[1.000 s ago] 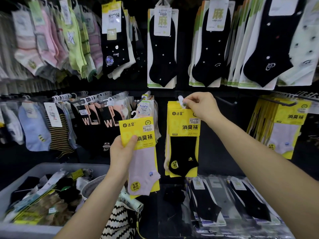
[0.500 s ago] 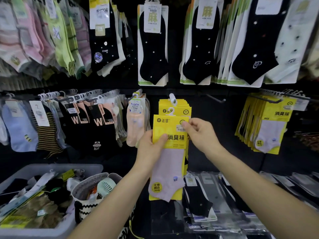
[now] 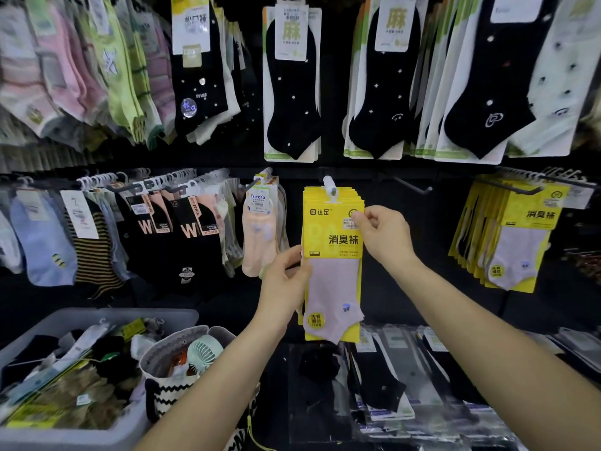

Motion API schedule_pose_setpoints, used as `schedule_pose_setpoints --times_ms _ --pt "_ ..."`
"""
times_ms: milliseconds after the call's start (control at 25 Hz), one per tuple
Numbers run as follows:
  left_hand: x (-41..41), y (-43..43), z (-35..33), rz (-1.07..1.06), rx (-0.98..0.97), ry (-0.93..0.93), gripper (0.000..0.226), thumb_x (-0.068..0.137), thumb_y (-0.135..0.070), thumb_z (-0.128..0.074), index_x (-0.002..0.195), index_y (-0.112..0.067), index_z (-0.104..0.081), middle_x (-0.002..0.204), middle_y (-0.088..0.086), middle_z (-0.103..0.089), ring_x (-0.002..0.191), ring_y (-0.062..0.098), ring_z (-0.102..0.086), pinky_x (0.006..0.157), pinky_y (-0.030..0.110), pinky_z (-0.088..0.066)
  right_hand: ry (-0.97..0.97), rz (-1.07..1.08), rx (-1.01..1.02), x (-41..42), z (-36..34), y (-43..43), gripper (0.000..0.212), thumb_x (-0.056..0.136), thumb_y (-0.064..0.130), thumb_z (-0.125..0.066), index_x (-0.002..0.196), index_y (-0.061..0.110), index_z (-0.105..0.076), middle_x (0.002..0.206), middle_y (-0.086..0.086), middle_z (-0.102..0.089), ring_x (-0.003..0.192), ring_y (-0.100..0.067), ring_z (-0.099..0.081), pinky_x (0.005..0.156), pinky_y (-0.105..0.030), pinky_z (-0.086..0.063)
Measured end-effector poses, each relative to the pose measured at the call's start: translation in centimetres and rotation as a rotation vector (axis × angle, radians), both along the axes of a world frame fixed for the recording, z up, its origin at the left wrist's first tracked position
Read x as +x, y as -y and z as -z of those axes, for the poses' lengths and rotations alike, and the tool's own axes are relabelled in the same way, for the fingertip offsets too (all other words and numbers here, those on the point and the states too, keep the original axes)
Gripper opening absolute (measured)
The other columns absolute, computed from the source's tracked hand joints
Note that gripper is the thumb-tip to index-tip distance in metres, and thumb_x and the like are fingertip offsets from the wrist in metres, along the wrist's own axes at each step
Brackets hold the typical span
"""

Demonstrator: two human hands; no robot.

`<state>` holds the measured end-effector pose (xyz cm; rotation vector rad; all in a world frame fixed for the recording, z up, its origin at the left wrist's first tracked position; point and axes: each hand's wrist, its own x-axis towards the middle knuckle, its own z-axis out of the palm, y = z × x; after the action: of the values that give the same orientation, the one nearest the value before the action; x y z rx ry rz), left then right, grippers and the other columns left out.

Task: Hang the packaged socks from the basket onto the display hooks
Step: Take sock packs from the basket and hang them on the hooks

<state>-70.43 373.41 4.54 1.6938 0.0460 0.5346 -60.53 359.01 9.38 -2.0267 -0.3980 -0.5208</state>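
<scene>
Head view: at frame centre, left hand (image 3: pixel 286 283) and right hand (image 3: pixel 385 237) pinch the yellow-carded lilac sock pack (image 3: pixel 333 255) in curled fingers, its hanger tab (image 3: pixel 332 199) at the white-tipped hook (image 3: pixel 329 185). Released before the tab seats, it could slip off

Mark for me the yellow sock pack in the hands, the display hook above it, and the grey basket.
yellow sock pack (image 3: pixel 331 240): head view, on its yellow header card.
display hook (image 3: pixel 329 185): head view, on its white tip.
grey basket (image 3: pixel 71 439): head view, on its front wall.
</scene>
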Motion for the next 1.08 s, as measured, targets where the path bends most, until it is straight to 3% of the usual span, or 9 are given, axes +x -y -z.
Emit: schedule_pose_setpoints --times_ms 80,200,400,600,720,800,920,1080 --pt "0.2 -0.3 0.2 0.007 0.027 -0.021 0.028 0.092 -0.008 -0.052 0.115 -0.018 -0.065 0.111 -0.007 -0.067 0.089 -0.012 -0.061 0.074 0.008 -0.049 -0.007 0.007 -0.003 0.1 0.0 -0.2 0.032 0.093 0.034 -0.053 0.084 0.005 -0.064 0.077 -0.008 -0.068 0.064 -0.017 -0.056 0.06 -0.034 -0.048" --pt "0.4 -0.5 0.8 0.016 0.033 -0.079 0.033 0.093 -0.01 -0.051 0.125 -0.016 -0.059 0.125 -0.001 -0.061 0.11 0.005 -0.058 0.094 0.027 -0.049 -0.041 0.011 -0.007 0.0 0.2 -0.1 0.025 0.092 0.039 -0.054 0.087 0.016 -0.061 0.079 0.005 -0.065 0.069 -0.007 -0.057 0.057 -0.025 -0.044" --pt "-2.1 -0.4 5.1 -0.099 0.015 -0.214 0.04 0.092 -0.021 -0.057 0.131 -0.015 -0.05 0.122 -0.004 -0.052 0.098 0.006 -0.052 0.079 0.021 -0.043 -0.126 -0.027 0.034 -2.6 6.3 3.1 0.015 0.087 0.029 -0.061 0.098 0.023 -0.055 0.074 0.012 -0.058 0.073 -0.001 -0.054 0.063 -0.019 -0.039" --pt "-7.1 1.2 14.6 -0.093 0.015 -0.457 0.033 0.095 -0.019 -0.052 0.128 -0.014 -0.052 0.12 -0.004 -0.052 0.103 0.008 -0.049 0.091 0.027 -0.044 -0.453 -0.102 -0.14 -8.5 20.6 7.4 0.019 0.088 0.019 -0.062 0.104 0.011 -0.057 0.078 -0.005 -0.06 0.081 -0.027 -0.062 0.075 -0.034 -0.046" --pt "-10.5 2.3 21.4 -0.061 0.009 -0.661 0.03 0.096 -0.02 -0.051 0.125 -0.014 -0.053 0.116 -0.002 -0.054 0.099 0.01 -0.052 0.085 0.026 -0.046 -0.652 -0.139 -0.238 -12.9 28.2 9.6 0.024 0.089 0.017 -0.061 0.11 0.004 -0.056 0.083 -0.01 -0.062 0.087 -0.032 -0.063 0.078 -0.037 -0.047" --pt "-12.6 2.8 25.5 -0.098 0.008 -0.727 0.028 0.095 -0.016 -0.053 0.121 -0.009 -0.056 0.117 0.005 -0.06 0.096 0.015 -0.056 0.074 0.025 -0.047 -0.754 -0.156 -0.287 -15.2 31.7 10.3 0.027 0.09 0.019 -0.06 0.113 0.005 -0.056 0.086 -0.009 -0.062 0.086 -0.03 -0.063 0.075 -0.034 -0.046" --pt "-14.8 3.2 30.7 -0.202 -0.031 -0.82 0.026 0.092 -0.009 -0.055 0.116 -0.001 -0.061 0.116 0.017 -0.063 0.104 0.029 -0.059 0.084 0.035 -0.049 -0.882 -0.205 -0.411 -17.8 35.3 10.5 0.027 0.09 0.027 -0.059 0.112 0.011 -0.056 0.098 -0.01 -0.066 0.088 -0.027 -0.063 0.068 -0.029 -0.044" --pt "-16.2 3.3 35.2 -0.219 -0.233 -1.003 0.023 0.094 -0.015 -0.053 0.114 -0.008 -0.063 0.1 0.01 -0.058 0.083 0.025 -0.055 0.078 0.038 -0.051 -1.009 -0.241 -0.489 -20.3 38.5 11.2 0.021 0.091 0.033 -0.057 0.103 0.016 -0.054 0.097 -0.012 -0.064 0.084 -0.029 -0.063 0.063 -0.028 -0.041"
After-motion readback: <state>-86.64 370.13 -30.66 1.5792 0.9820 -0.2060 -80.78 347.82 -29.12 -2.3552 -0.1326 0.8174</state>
